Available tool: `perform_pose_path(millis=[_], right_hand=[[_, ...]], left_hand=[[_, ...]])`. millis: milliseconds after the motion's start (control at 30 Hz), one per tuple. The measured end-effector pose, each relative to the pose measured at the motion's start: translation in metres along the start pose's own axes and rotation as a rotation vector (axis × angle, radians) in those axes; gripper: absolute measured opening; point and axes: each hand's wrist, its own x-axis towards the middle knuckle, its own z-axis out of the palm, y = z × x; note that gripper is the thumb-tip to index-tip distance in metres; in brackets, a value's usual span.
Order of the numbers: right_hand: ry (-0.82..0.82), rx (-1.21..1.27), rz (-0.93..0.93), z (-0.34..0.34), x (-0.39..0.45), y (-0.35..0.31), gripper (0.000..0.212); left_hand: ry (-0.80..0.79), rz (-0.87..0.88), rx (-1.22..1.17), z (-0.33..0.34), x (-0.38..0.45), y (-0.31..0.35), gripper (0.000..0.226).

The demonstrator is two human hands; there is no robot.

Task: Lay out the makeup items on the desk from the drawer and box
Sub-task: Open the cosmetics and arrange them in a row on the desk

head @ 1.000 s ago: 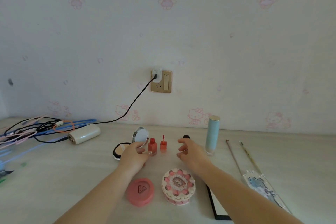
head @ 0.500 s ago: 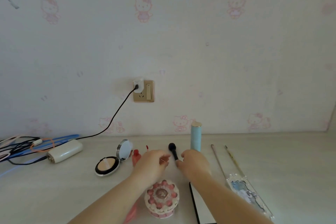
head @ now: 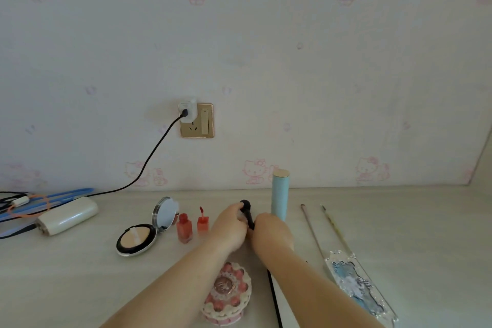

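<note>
My left hand (head: 229,229) and my right hand (head: 271,231) meet at mid desk, both gripping a small black brush (head: 247,212) that sticks up between them. To the left stand a red bottle (head: 184,227), a small orange-red lip gloss (head: 203,223) and an open powder compact (head: 143,234) with its mirror raised. A tall light-blue tube (head: 280,194) with a gold cap stands just behind my right hand. A round pink cake-like case (head: 231,293) sits under my left forearm. Two thin brushes (head: 314,231) lie to the right.
A white power bank (head: 68,215) and a tangle of blue, black and orange cables (head: 32,202) lie at the far left. A glittery blue case (head: 359,285) lies at the right front. A black-edged flat item (head: 275,298) shows under my right forearm. A charger sits in the wall socket (head: 197,120).
My left hand moved right from the red bottle to the black brush, where my right hand joined it. The camera tilted up and the round red compact dropped out of view.
</note>
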Motion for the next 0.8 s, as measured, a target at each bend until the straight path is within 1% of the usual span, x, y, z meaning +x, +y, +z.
perform_pose_path(millis=[100,167,233,300,367,433,500,533,567,600,667,733,800], right_hand=[[-0.005,0.212,-0.004,-0.011,-0.011,0.007,0.024],[0.032,0.315,-0.053,-0.019,-0.025,0.012,0.024],[0.068,0.374,-0.12,-0.024,-0.044,0.016,0.023],[0.093,0.375,-0.199,-0.025,-0.064,0.018,0.023],[0.113,0.392,-0.263,-0.027,-0.082,0.018,0.022],[0.131,0.393,-0.317,-0.032,-0.096,0.017,0.021],[0.137,0.368,-0.371,-0.036,-0.11,0.016,0.021],[0.133,0.347,-0.4,-0.034,-0.119,0.013,0.022],[0.137,0.329,-0.424,-0.033,-0.126,0.01,0.023],[0.138,0.321,-0.447,-0.031,-0.134,0.006,0.023],[0.123,0.308,-0.502,-0.024,-0.148,-0.003,0.024],[0.084,0.26,-0.559,-0.014,-0.162,-0.012,0.024],[0.031,0.209,-0.579,-0.002,-0.174,-0.019,0.025]], left_hand=[[0.057,-0.08,-0.342,-0.005,-0.011,0.004,0.049],[0.086,-0.093,-0.489,-0.011,-0.021,0.005,0.049],[0.112,-0.068,-0.57,-0.018,-0.032,0.004,0.046],[0.128,-0.053,-0.649,-0.026,-0.047,0.003,0.042],[0.122,-0.036,-0.711,-0.034,-0.067,0.0,0.039],[0.1,-0.001,-0.722,-0.044,-0.087,-0.005,0.037],[0.102,0.039,-0.712,-0.055,-0.106,-0.013,0.041],[0.118,0.046,-0.677,-0.063,-0.119,-0.021,0.048],[0.137,0.058,-0.592,-0.071,-0.128,-0.026,0.054],[0.151,0.075,-0.454,-0.08,-0.137,-0.033,0.057],[0.132,0.131,-0.204,-0.098,-0.157,-0.047,0.046],[0.07,0.178,-0.083,-0.115,-0.175,-0.064,0.031],[0.023,0.187,0.003,-0.128,-0.192,-0.08,0.025]])
